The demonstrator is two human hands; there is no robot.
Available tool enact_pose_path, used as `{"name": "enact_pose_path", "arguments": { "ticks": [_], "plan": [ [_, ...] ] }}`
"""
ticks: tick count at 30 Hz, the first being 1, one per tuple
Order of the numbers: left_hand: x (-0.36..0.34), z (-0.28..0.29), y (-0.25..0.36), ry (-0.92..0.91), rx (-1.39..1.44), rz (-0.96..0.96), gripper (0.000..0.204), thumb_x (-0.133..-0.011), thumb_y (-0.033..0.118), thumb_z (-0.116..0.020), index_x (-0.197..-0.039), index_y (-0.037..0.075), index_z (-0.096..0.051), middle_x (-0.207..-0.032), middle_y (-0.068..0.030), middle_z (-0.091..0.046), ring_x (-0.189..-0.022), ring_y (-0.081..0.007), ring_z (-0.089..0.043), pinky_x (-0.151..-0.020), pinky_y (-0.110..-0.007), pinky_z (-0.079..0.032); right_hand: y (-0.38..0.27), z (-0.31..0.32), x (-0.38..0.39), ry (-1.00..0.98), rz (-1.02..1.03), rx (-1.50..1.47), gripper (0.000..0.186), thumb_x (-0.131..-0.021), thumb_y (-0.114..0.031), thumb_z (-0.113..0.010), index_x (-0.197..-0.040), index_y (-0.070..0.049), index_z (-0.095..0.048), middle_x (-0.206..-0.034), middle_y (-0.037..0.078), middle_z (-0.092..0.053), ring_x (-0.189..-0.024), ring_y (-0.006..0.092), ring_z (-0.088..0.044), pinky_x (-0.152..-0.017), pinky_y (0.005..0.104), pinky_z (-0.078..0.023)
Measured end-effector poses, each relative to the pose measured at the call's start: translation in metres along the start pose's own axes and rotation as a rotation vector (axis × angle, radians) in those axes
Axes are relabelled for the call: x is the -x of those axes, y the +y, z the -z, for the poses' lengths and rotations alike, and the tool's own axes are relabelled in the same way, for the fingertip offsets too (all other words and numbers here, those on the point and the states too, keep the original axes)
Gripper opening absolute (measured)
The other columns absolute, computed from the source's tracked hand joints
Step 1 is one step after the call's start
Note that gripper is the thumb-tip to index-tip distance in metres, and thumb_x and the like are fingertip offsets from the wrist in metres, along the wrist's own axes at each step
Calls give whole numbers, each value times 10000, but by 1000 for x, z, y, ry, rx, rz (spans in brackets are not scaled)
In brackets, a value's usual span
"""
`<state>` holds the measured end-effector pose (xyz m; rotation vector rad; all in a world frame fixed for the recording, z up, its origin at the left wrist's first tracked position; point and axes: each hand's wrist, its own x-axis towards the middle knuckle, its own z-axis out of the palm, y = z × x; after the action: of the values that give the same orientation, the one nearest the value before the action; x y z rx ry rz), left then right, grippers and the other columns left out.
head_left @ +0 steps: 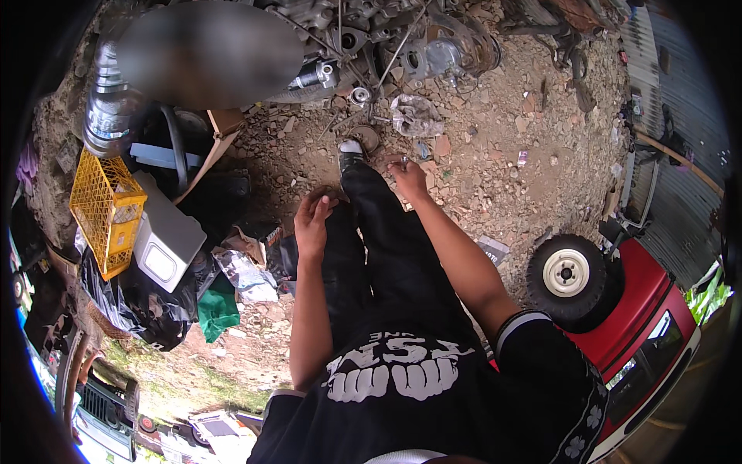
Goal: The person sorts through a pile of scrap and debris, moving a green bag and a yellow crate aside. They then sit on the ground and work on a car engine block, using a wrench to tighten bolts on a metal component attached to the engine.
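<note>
My left hand (312, 224) is above my left thigh, its fingers closed on a dark, rusty-looking flat piece (332, 191) whose kind I cannot make out. Out over the gravel by my right knee, my right hand (409, 179) has its fingers curled together. A small shiny spot shows at those fingertips, too small to name. On the ground just ahead of my shoe (352, 148) lies a round rusty disc (365, 139). A crumpled whitish rag (417, 116) rests beyond my right hand.
Greasy engine parts (444, 56) are heaped ahead. To the left stand a yellow plastic crate (108, 209), a grey-white box (166, 240), a large clear water bottle (108, 116) and black bags (158, 309). A red vehicle (630, 301) with a spare wheel (566, 274) is at the right.
</note>
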<state>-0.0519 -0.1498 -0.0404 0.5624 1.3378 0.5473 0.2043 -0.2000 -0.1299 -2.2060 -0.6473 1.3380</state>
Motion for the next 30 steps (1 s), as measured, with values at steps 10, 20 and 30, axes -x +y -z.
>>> {"name": "enact_pose_path", "arguments": {
  "ticks": [10,20,30],
  "plan": [
    [101,62,-118,324,281,-2,393,-1022,233,-619,-1327,-9,-569,-1190,-155,-685,-1065,-219,-692,-914,-328,-528,53,-16,60,-87,133,231,223,-974,-127,-618,-1167,-47,-696,-965,76,-778,-906,178,-729,-820,309,-547],
    [248,117,-223,806,481,-33,368,-996,215,-649,-1284,-9,-602,-1145,-131,-702,-989,-199,-697,-878,-324,-539,41,-113,146,-607,272,67,287,-967,-149,-636,-1208,6,-654,-1014,116,-760,-991,185,-708,-869,300,-517],
    [262,15,-207,885,732,-182,277,-1011,199,-634,-1199,-1,-662,-1068,-122,-732,-942,-190,-716,-844,-299,-545,36,-49,137,-664,352,284,305,-960,-138,-653,-1218,24,-671,-1029,120,-738,-966,173,-685,-900,314,-502]
  ]
}}
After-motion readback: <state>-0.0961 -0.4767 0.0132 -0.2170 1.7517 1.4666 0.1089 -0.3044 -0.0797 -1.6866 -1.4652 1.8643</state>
